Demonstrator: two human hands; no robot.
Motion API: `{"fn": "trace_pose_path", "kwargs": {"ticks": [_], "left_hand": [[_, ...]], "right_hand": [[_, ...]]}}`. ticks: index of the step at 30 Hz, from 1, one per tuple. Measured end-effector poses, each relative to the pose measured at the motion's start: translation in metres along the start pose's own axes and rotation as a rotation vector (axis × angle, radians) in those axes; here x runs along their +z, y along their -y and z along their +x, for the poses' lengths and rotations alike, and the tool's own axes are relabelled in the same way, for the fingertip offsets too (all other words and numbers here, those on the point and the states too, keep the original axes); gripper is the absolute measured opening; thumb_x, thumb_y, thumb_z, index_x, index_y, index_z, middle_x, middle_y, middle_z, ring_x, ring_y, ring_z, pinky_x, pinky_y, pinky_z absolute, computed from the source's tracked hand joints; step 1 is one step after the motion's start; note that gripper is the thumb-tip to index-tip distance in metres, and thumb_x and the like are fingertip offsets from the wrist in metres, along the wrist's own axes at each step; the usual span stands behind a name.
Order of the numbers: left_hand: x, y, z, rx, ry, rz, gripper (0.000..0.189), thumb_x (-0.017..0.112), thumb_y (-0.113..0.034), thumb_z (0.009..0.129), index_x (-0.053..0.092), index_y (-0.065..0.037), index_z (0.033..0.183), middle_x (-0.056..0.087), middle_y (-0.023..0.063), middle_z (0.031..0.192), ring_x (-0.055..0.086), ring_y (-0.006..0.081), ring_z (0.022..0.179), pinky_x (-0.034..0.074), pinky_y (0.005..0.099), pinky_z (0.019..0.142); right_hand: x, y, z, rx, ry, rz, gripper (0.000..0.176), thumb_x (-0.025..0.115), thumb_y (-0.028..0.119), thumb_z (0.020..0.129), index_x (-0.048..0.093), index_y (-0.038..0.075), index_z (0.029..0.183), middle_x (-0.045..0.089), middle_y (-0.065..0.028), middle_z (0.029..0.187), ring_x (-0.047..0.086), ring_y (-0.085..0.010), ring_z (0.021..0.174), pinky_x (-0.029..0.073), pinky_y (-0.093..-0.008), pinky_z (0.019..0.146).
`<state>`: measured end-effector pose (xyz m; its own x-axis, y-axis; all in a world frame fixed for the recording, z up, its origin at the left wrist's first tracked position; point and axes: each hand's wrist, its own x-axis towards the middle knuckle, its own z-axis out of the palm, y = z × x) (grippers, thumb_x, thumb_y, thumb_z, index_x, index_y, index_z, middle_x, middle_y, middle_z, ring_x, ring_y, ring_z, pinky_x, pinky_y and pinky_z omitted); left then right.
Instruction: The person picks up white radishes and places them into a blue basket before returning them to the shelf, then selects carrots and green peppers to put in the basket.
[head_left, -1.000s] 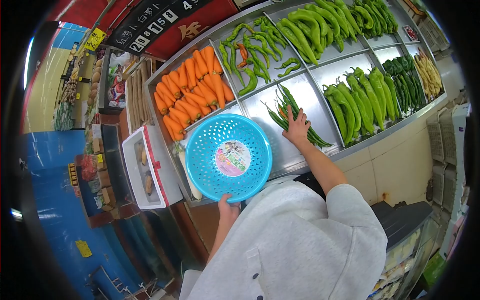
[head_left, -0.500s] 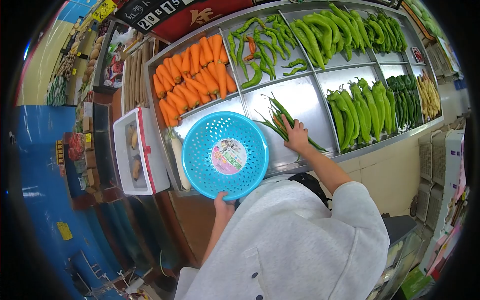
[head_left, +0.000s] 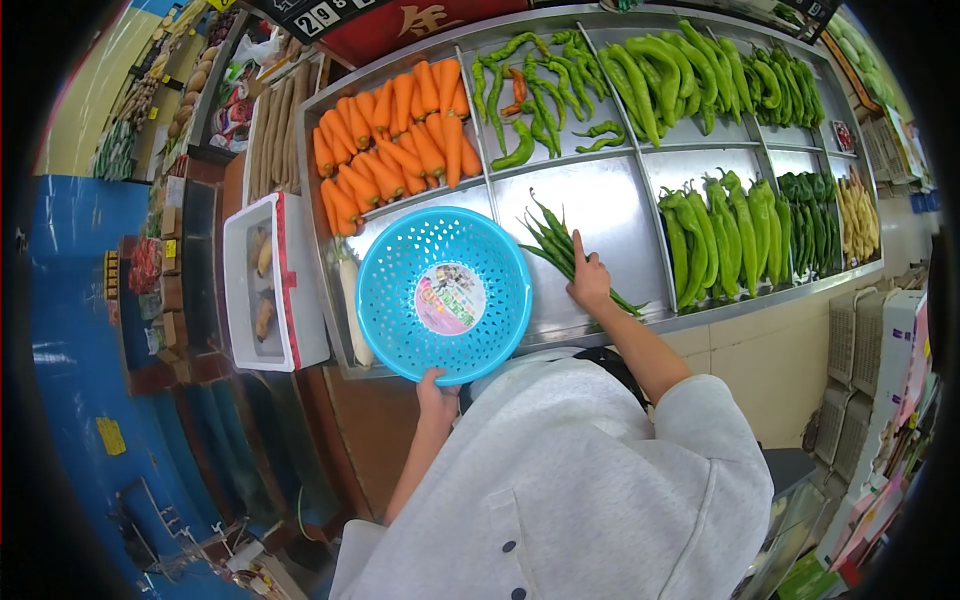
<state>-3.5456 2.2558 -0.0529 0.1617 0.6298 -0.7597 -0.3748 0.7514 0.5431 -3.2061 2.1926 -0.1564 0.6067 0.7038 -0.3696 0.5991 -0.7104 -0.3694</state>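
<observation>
My left hand (head_left: 437, 400) grips the near rim of a round turquoise plastic colander (head_left: 390, 335), tilted to face me. Inside it there is only a printed label on the bottom. In the steel compartment to its right lies a small bunch of long green chili peppers (head_left: 550, 240). Over the right side of that bunch is my right hand (head_left: 592, 284), its index finger stretched forward and the other fingers curled at the peppers. The pepper ends stick out beyond the hand on both sides. My palm hides the middle of the bunch.
Carrots (head_left: 400, 145) fill the tray's left compartment, with a white radish (head_left: 355, 310) below. Crooked green peppers (head_left: 540, 95) lie behind; large green peppers (head_left: 735, 235) stand to the right. A white foam box (head_left: 300, 260) sits left of the metal tray.
My right hand has shifted slightly left over the peppers, its index finger now straighter. A reddish pepper seen in the bunch earlier is no longer visible. The colander stays in my left hand.
</observation>
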Motion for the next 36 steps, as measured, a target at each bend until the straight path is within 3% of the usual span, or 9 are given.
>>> {"fn": "trace_pose_path", "kwargs": {"ticks": [9, 13, 14, 17, 23, 27, 31, 33, 36], "left_hand": [[0.006, -0.003, -0.001, 0.038, 0.047, 0.021, 0.059, 0.047, 0.001, 0.073, 0.035, -0.003, 0.13, 0.049, 0.0158, 0.123, 0.051, 0.0345, 0.115, 0.046, 0.0527, 0.095], [0.014, -0.003, -0.001, 0.052, 0.062, 0.055, 0.057, 0.047, 0.0, 0.073, 0.036, -0.002, 0.13, 0.05, 0.0161, 0.123, 0.052, 0.0347, 0.114, 0.046, 0.0533, 0.095], [0.018, -0.004, -0.001, 0.056, 0.065, 0.078, 0.056, 0.047, 0.0, 0.074, 0.037, -0.001, 0.129, 0.05, 0.0161, 0.122, 0.052, 0.0348, 0.114, 0.046, 0.0531, 0.095], [0.028, -0.002, 0.003, 0.012, 0.039, 0.079, 0.053, 0.048, 0.0, 0.075, 0.039, -0.001, 0.127, 0.052, 0.0162, 0.12, 0.054, 0.0344, 0.112, 0.048, 0.0519, 0.093], [0.062, 0.018, 0.01, -0.007, 0.085, 0.163, 0.051, 0.048, 0.002, 0.075, 0.039, -0.003, 0.125, 0.053, 0.0153, 0.116, 0.058, 0.0315, 0.106, 0.052, 0.0494, 0.086], [0.063, 0.037, 0.023, -0.045, 0.305, 0.217, 0.056, 0.048, 0.002, 0.075, 0.031, -0.004, 0.129, 0.05, 0.0156, 0.117, 0.059, 0.0332, 0.103, 0.053, 0.0524, 0.084], [0.059, 0.044, 0.028, -0.058, 0.294, 0.225, 0.055, 0.048, 0.002, 0.075, 0.032, -0.004, 0.128, 0.05, 0.0166, 0.118, 0.059, 0.0339, 0.102, 0.054, 0.0512, 0.083], [0.058, 0.046, 0.029, -0.091, 0.227, 0.214, 0.055, 0.049, 0.002, 0.076, 0.032, -0.004, 0.128, 0.052, 0.0172, 0.116, 0.061, 0.033, 0.099, 0.056, 0.0487, 0.079], [0.055, 0.044, 0.028, -0.129, 0.179, 0.199, 0.054, 0.049, 0.002, 0.076, 0.033, -0.003, 0.128, 0.054, 0.0171, 0.113, 0.063, 0.0319, 0.094, 0.058, 0.0458, 0.075]], "right_hand": [[-0.028, -0.015, 0.018, -0.06, 0.083, 0.236, 0.114, 0.073, 0.015, 0.062, -0.003, 0.018, 0.148, 0.064, -0.0214, 0.098, 0.062, -0.0384, 0.092, 0.051, -0.044, 0.08], [-0.038, -0.038, 0.028, -0.157, 0.058, 0.59, 0.102, 0.072, 0.015, 0.063, 0.016, 0.014, 0.148, 0.061, -0.0216, 0.108, 0.062, -0.0323, 0.096, 0.049, -0.0398, 0.085], [-0.024, -0.055, 0.042, -0.281, 0.014, 0.725, 0.092, 0.069, 0.009, 0.065, 0.024, 0.011, 0.146, 0.058, -0.0174, 0.115, 0.061, -0.024, 0.096, 0.049, -0.035, 0.084], [-0.13, -0.005, 0.0, -0.151, 0.113, 0.884, 0.088, 0.063, 0.002, 0.068, 0.024, 0.008, 0.146, 0.054, -0.0131, 0.118, 0.057, -0.0181, 0.095, 0.048, -0.0303, 0.081], [-0.196, 0.072, -0.031, -0.575, 0.088, 0.883, 0.087, 0.058, -0.003, 0.067, 0.024, 0.009, 0.146, 0.055, -0.01, 0.116, 0.055, -0.0153, 0.096, 0.045, -0.0275, 0.084], [-0.166, 0.122, -0.031, -0.646, 0.139, 0.922, 0.086, 0.062, 0.0, 0.068, 0.025, 0.007, 0.144, 0.054, -0.014, 0.118, 0.054, -0.0207, 0.108, 0.042, -0.0318, 0.093], [-0.133, 0.158, -0.023, -0.619, 0.117, 1.004, 0.086, 0.064, 0.005, 0.069, 0.023, 0.003, 0.144, 0.057, -0.014, 0.112, 0.059, -0.0219, 0.097, 0.047, -0.0329, 0.086], [-0.108, 0.155, -0.014, -0.609, 0.181, 1.005, 0.088, 0.068, 0.004, 0.071, 0.02, 0.004, 0.145, 0.051, -0.0143, 0.126, 0.054, -0.0206, 0.112, 0.044, -0.0317, 0.093], [-0.073, 0.144, -0.007, -0.629, 0.098, 0.778, 0.092, 0.072, 0.009, 0.069, 0.02, 0.005, 0.145, 0.058, -0.0162, 0.117, 0.061, -0.0256, 0.102, 0.047, -0.0348, 0.089]]}}
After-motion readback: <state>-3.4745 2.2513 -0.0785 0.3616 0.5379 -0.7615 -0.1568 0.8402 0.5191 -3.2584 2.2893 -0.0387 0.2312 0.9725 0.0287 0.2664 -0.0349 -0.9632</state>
